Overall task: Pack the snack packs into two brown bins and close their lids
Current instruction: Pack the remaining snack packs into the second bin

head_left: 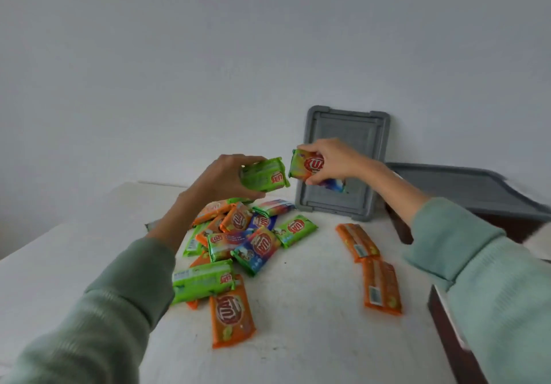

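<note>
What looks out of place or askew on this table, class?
One grey lid stands on edge against the wall. A second grey lid sits tilted across a brown bin. Two orange packs lie apart from the pile.

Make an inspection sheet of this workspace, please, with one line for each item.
Surface: white table, a few dark specks.
Job's things: pile of packs at centre; two orange packs lie apart to its right; far bin with a flat lid lying over it; near bin mostly hidden by the sleeve; upright lid leans on the wall.
Clutter: nothing seen.
Grips: left hand holds a green pack; right hand holds a second pack; both are above the table.
Cables: nothing seen.
Surroundings: plain grey wall.
</note>
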